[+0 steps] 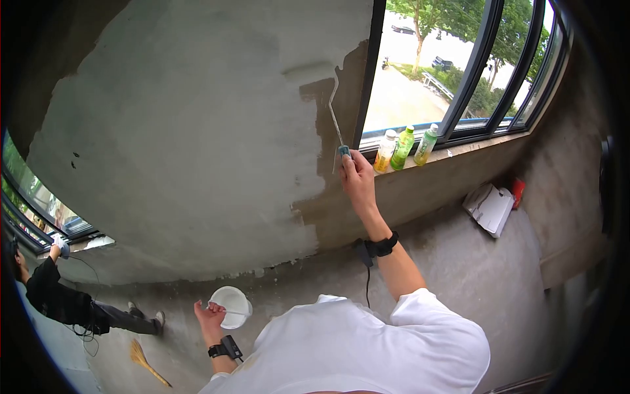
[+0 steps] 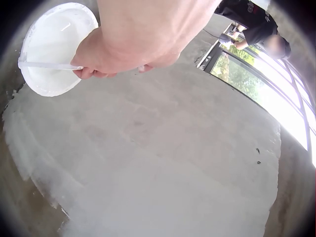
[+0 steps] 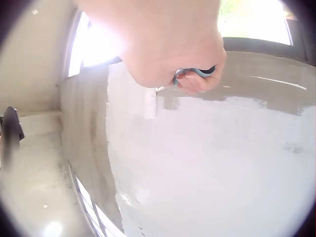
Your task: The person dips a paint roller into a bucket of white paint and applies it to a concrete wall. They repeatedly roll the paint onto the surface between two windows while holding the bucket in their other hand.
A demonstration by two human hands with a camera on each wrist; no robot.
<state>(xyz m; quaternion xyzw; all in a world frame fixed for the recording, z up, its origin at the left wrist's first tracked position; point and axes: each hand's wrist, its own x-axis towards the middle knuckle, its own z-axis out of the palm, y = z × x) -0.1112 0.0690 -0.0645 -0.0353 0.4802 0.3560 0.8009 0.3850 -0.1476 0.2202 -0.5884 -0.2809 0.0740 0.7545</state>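
In the head view my right hand (image 1: pixel 359 180) grips the blue handle (image 1: pixel 344 151) of a paint roller, its thin metal rod (image 1: pixel 335 111) running up the wall beside the window. The right wrist view shows the white roller head (image 3: pixel 150 102) against the pale coated wall (image 3: pixel 207 153), left of my curled fingers. Low at the left, my left hand (image 1: pixel 211 316) holds the handle of a white bucket (image 1: pixel 231 297). Whitish liquid (image 2: pixel 61 29) is in the bucket, and the left wrist view shows my fingers curled at its handle (image 2: pixel 47 65).
Three bottles (image 1: pixel 403 148) stand on the window sill (image 1: pixel 485 146). A torn white box (image 1: pixel 491 209) and a red object (image 1: pixel 518 193) lie on the floor at the right. At the left are a person in black (image 1: pixel 65 299) near another window and a broom (image 1: pixel 139 356) on the floor.
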